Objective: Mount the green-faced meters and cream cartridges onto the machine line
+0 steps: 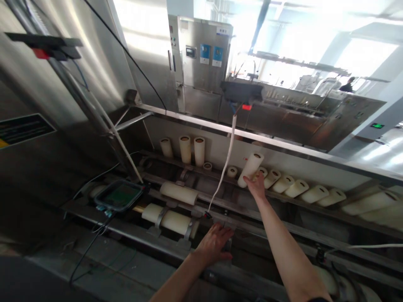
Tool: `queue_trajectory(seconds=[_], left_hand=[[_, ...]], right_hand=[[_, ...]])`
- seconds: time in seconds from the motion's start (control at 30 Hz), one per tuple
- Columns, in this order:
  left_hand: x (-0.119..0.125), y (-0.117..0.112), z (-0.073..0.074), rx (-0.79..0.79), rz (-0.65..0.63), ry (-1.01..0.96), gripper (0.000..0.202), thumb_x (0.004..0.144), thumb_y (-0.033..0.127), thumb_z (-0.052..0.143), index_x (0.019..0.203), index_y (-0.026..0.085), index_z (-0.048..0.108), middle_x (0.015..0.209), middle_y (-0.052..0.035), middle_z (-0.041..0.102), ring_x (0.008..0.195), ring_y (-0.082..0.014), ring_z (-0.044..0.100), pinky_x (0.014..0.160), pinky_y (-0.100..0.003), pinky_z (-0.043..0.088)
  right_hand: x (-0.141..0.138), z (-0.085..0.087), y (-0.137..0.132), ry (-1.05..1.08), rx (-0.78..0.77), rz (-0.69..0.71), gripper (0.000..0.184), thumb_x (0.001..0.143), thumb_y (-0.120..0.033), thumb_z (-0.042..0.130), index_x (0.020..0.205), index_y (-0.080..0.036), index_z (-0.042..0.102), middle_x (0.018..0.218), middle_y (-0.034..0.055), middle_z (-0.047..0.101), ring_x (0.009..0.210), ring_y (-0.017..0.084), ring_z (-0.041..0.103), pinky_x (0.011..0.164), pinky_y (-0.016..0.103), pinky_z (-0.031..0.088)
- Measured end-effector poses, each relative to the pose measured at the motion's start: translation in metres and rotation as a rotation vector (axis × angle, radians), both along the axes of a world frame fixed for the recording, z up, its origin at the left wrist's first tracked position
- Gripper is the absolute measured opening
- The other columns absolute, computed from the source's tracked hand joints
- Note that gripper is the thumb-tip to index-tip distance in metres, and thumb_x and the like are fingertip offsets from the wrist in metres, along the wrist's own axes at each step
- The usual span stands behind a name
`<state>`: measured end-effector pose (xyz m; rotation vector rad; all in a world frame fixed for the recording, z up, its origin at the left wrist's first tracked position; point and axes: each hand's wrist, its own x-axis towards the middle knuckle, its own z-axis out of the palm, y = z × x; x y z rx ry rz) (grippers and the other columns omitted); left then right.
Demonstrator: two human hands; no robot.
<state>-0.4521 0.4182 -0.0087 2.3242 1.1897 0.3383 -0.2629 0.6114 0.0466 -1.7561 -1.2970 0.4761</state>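
My right hand [256,186] reaches out to the back shelf and grips a cream cardboard tube [250,169] by its lower end, holding it tilted above the shelf. Several more tubes [302,188] lie in a row to its right. Three tubes [185,149] stand upright at the shelf's left end. My left hand [214,242] rests flat, fingers spread, on the machine's front metal rail [176,247], close to a thin white strand [227,159] that hangs from above.
Cream rollers [179,193] sit in the machine bed beside a small green-screened device [120,195] with cables. A black unit with a red tag [242,93] hangs overhead. Steel cabinets [201,63] stand behind; a person [347,86] stands far right.
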Motion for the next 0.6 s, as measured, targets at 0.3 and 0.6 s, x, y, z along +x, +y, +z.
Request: queue_trajectory(seconds=[0.3, 0.6], left_hand=[[-0.058, -0.021, 0.037, 0.206, 0.084, -0.062, 0.055, 0.082, 0.046, 0.058, 0.126, 0.016, 0.044, 0.131, -0.0107, 0.048, 0.127, -0.0246, 0.037, 0.108, -0.041, 0.033], [-0.164, 0.000, 0.027, 0.476, 0.765, 0.073, 0.033, 0.092, 0.031, 0.039, 0.116, 0.011, 0.051, 0.118, -0.0146, 0.055, 0.117, -0.0256, 0.045, 0.102, -0.045, 0.038]], right_hand=[[-0.023, -0.020, -0.159, -0.181, 0.123, 0.276, 0.051, 0.078, -0.044, 0.053, 0.119, -0.014, 0.043, 0.114, 0.0150, 0.054, 0.105, 0.026, 0.052, 0.094, 0.045, 0.042], [-0.125, -0.018, -0.208, -0.603, 0.092, 0.750, 0.036, 0.078, -0.026, 0.060, 0.112, -0.016, 0.054, 0.107, 0.0119, 0.061, 0.104, 0.030, 0.050, 0.099, 0.048, 0.037]])
